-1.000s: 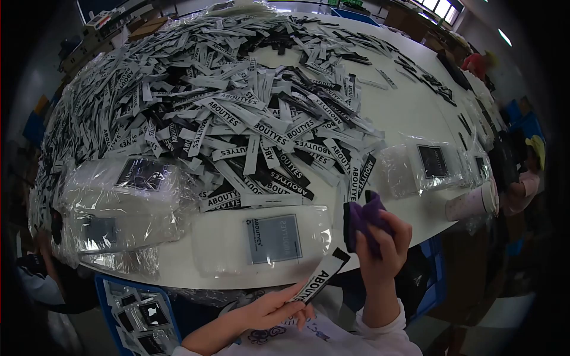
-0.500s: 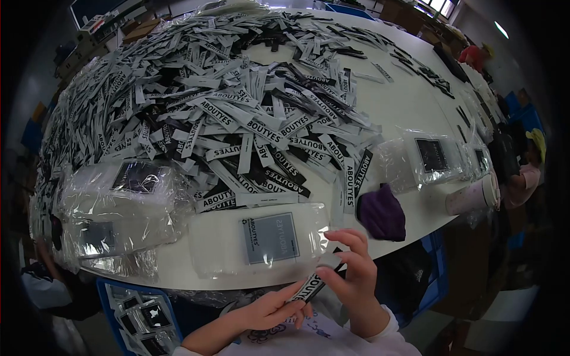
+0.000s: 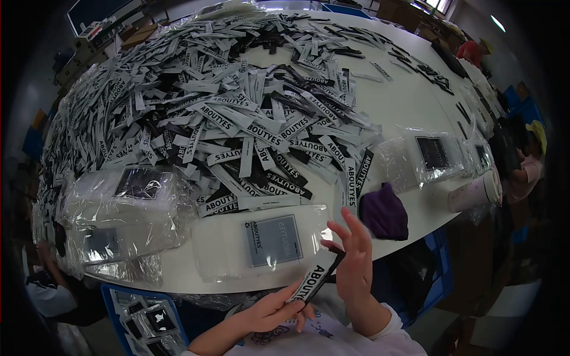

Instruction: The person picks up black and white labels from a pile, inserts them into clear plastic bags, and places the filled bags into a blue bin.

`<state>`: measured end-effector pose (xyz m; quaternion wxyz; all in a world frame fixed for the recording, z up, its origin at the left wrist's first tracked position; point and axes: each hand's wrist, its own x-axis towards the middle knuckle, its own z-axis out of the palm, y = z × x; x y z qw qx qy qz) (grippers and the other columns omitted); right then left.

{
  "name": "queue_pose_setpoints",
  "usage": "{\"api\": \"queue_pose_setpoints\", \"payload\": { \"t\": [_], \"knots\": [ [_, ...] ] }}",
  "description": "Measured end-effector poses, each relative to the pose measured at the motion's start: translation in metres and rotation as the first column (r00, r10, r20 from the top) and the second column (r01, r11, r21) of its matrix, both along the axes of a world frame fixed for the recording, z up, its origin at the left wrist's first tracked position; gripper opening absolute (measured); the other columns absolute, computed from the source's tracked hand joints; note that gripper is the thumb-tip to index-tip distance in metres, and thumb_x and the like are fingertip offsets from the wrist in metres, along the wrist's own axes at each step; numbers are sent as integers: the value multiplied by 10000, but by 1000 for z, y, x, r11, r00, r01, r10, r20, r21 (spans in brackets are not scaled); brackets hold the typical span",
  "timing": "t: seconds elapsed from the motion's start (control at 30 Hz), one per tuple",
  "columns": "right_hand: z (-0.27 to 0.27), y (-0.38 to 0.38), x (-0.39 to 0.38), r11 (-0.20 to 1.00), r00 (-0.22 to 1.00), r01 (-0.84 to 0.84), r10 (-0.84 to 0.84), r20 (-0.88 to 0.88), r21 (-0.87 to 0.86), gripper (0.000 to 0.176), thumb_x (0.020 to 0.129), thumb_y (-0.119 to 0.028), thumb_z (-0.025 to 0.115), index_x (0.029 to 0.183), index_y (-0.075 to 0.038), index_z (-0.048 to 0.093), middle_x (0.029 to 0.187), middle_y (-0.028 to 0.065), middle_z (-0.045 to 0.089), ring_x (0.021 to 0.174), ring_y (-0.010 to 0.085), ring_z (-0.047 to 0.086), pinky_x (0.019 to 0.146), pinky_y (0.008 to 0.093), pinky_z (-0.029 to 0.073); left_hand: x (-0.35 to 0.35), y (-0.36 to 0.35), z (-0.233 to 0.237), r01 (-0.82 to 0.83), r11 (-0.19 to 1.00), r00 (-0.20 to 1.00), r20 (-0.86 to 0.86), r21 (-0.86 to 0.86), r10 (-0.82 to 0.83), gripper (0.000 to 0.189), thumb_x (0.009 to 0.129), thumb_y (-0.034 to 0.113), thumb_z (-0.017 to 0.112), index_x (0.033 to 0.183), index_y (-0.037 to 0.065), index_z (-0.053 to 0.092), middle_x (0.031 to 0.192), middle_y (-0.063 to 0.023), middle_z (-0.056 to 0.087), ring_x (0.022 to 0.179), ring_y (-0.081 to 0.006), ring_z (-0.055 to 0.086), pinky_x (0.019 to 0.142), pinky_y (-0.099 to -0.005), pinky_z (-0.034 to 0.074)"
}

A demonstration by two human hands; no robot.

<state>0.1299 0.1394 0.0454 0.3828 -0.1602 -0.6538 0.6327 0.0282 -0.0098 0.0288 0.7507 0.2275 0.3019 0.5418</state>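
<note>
My left hand (image 3: 274, 310) grips the lower end of a long, narrow ABOUTYES packet (image 3: 316, 279), black and white, tilted up to the right over the table's near edge. Beside the packet's upper end, my right hand (image 3: 352, 261) has its fingers stretched out and apart. It appears to hold nothing; whether its thumb touches the packet is hard to tell. Just beyond both hands lies a stack of clear plastic bags (image 3: 219, 255) bearing a grey printed panel (image 3: 272, 240).
A large heap of similar packets (image 3: 219, 118) covers the table's left and middle. Wrapped bag bundles (image 3: 89, 202) lie left. At right are a purple cloth (image 3: 385, 213), another bag bundle (image 3: 409, 157) and a cup (image 3: 472, 193). A blue bin (image 3: 110, 302) with filled pouches stands below. Several people are nearby.
My right hand's fingers have straightened and spread, where before they were bent at the packet's upper end. More of the packet now shows. My left hand keeps its grip.
</note>
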Motion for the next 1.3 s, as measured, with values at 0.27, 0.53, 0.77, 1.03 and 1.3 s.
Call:
{"api": "queue_pose_setpoints", "payload": {
  "t": [0.27, 0.53, 0.77, 1.03, 1.3],
  "knots": [
    [6, -21, 23, 797, 958, 99, -238, -160, -596, 294, 944, -298, 345, 1042, -39, 445, 595, 70, 502, 474, 172, 519, 404, 285, 445, 10, 10, -16, 20, 992, 936, -350, 128, 27, 560, 884, 162, 517, 1340, 56, 209, 980, -102, 553, 798, -115, 560, 639, -253, 444],
    [-57, 17, 32, 768, 865, 491, -486, -125, 412, 183, 907, -153, 433, 939, -59, 279, 735, 159, 543, 477, 158, 529, 433, 221, 415, -29, 33, -33, 101, 910, -372, -833, 403, 410, 422, 746, 196, 640, 1135, 71, 532, 1211, -94, 495, 1153, -262, 446, 939, -387, 381],
    [-69, 27, 41, 791, 815, 487, -564, 131, 371, 310, 946, -329, 343, 810, -50, 352, 607, 39, 397, 498, 109, 414, 492, 245, 425, -31, 29, -20, 69, 890, -334, -830, 451, 447, 383, 769, 197, 612, 1120, 64, 538, 1225, -115, 487, 1173, -268, 432, 957, -388, 359],
    [-86, 25, 36, 871, 882, 469, -471, -20, 144, 343, 920, -351, 410, 782, -44, 342, 593, 37, 377, 460, 103, 385, 456, 241, 415, -24, 26, -31, -8, 841, -388, -777, 540, 496, 334, 720, 133, 577, 1049, 76, 582, 1090, -82, 572, 1021, -233, 542, 847, -347, 428],
    [-25, -2, 24, 878, 911, 272, -103, 400, -394, 296, 798, -97, 630, 1000, 0, 437, 643, 40, 513, 563, 112, 525, 479, 222, 427, -1, 4, -4, 105, 945, -464, -825, 311, 323, 379, 707, 175, 618, 1082, 128, 596, 1049, -43, 552, 926, -219, 532, 757, -313, 430]
  ]
}}
